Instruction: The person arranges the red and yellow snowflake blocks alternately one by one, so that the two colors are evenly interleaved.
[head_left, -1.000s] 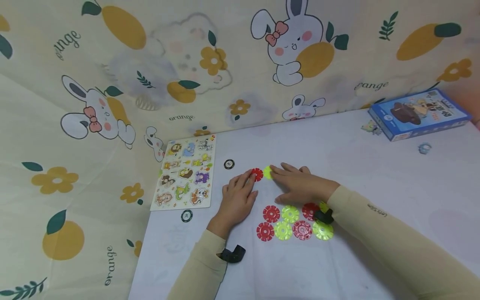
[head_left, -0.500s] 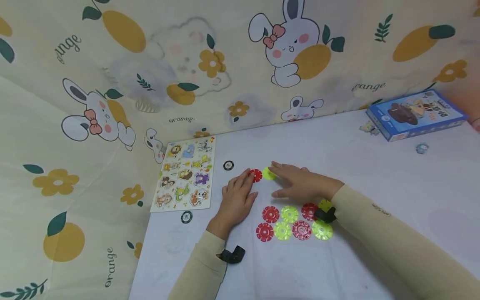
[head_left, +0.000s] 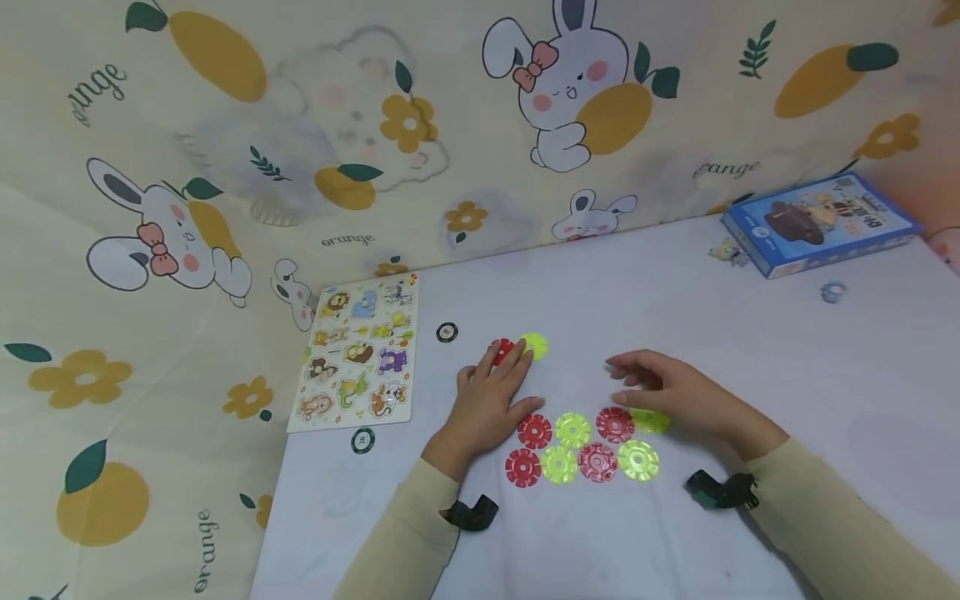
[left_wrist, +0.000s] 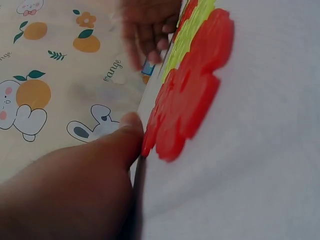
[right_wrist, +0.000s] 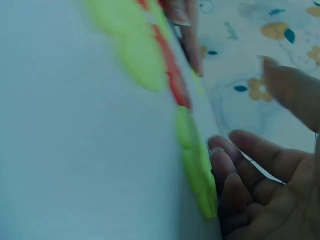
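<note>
In the head view my left hand point(head_left: 489, 410) lies palm down, its fingertips on a red notched plastic disc point(head_left: 498, 348) and at the edge of a yellow-green disc point(head_left: 535, 346). My right hand point(head_left: 686, 398) hovers at the right end of two rows of discs, thumb apart from loosely bent fingers, nothing between them. Under it a yellow-green disc point(head_left: 651, 422) is partly hidden. The rows alternate red discs point(head_left: 615, 424) and yellow-green discs point(head_left: 638, 461). In the left wrist view my left thumb point(left_wrist: 117, 142) is beside a red disc point(left_wrist: 192, 90). Right fingers point(right_wrist: 260, 185) nearly touch a yellow-green disc point(right_wrist: 197, 165).
An animal puzzle board point(head_left: 358, 354) lies at the left, with one black chip point(head_left: 447, 332) to its right and another chip point(head_left: 363, 440) below. A blue box point(head_left: 821, 223) stands at the back right, small trinkets point(head_left: 832, 291) near it. A patterned cloth point(head_left: 450, 125) hangs behind.
My right hand has left the upper yellow-green disc and moved right and nearer, over the row's end. My left hand has shifted slightly right, fingers now reaching to that disc.
</note>
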